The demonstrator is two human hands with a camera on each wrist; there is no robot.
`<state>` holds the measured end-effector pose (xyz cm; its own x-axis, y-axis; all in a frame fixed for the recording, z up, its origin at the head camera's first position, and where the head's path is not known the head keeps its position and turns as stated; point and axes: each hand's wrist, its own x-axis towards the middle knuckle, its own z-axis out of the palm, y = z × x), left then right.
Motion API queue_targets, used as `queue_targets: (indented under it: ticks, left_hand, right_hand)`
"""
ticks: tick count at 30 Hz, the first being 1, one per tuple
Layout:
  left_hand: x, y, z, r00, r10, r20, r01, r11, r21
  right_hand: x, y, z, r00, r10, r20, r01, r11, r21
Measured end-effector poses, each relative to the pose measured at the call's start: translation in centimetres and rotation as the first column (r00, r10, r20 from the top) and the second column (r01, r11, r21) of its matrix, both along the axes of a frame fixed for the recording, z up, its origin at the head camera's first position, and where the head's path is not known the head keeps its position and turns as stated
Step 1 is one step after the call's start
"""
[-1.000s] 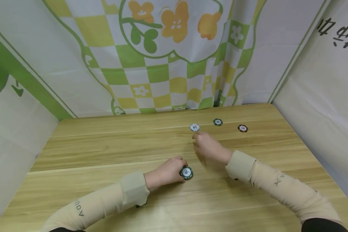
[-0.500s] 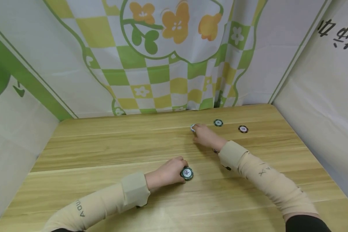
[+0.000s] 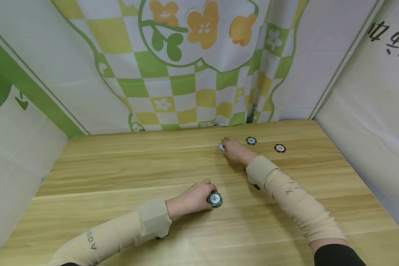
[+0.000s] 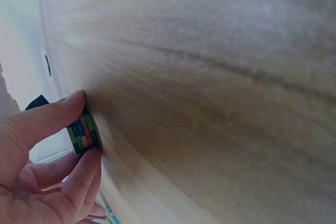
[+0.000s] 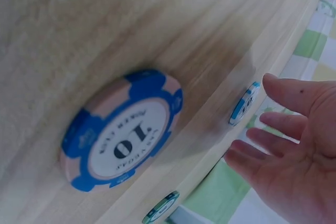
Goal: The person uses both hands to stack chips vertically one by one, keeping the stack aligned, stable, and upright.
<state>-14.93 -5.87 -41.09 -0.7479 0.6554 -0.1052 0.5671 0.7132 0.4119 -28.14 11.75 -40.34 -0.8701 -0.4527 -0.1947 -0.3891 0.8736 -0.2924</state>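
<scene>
- Wood-grained tabletop (image 3: 119, 166) spans the lower half of the head view; checked green-and-yellow curtain (image 3: 182, 87) behind it, upper centre of the frame.
- Left hand (image 3: 192, 197), lower centre: thumb and fingers clamped on the sides of a short stack of chips (image 3: 215, 200). Top chip green, marked 20; coloured edges visible in the left wrist view. Stack appears to rest on the wood.
- Right hand (image 3: 236, 150), right of centre: fingertips over a white-and-blue chip (image 3: 222, 147). Right wrist view shows thumb and fingers apart, with no pinch on that chip visible.
- Blue-and-pink chip (image 5: 123, 135), marked 10, lies flat at left of centre in the right wrist view; probably the one half hidden by the right cuff (image 3: 261, 170) in the head view.
- Green chip (image 3: 251, 140) and dark-rimmed chip (image 3: 280, 148) lie flat, apart, upper right of the head view.
- Handling (judged): chips stiff, light, hardly fragile; smooth faces may slide on wood. Best hold: opposite rim edges, thumb against fingertips. Thin rim could make a flat chip awkward to lift; loose stack may shear if squeezed unevenly.
</scene>
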Motion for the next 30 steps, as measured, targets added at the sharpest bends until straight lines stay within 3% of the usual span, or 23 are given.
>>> queue_targets:
  ticks: [6, 11, 22, 30]
  left_hand:
    - [0.0, 0.0, 0.0, 1.0, -0.005, 0.001, 0.005, 1.0, 0.0]
    - [-0.1, 0.0, -0.1, 1.0, -0.008, -0.003, 0.008, 1.0, 0.009]
    - [-0.1, 0.0, -0.1, 1.0, -0.002, 0.01, 0.002, 1.0, 0.015]
    - [0.0, 0.0, -0.1, 1.0, 0.0, 0.015, 0.0, 1.0, 0.017]
  right_hand:
    - [-0.5, 0.2, -0.1, 0.999, 0.037, 0.014, -0.037, 0.999, -0.021]
    - [-0.6, 0.2, -0.1, 0.994, 0.098, -0.042, -0.099, 0.995, -0.01]
    - [-0.1, -0.1, 0.5, 0.991, 0.097, -0.087, -0.097, 0.995, 0.009]
    - [1.1, -0.1, 1.1, 0.992, 0.113, -0.049, -0.108, 0.99, 0.094]
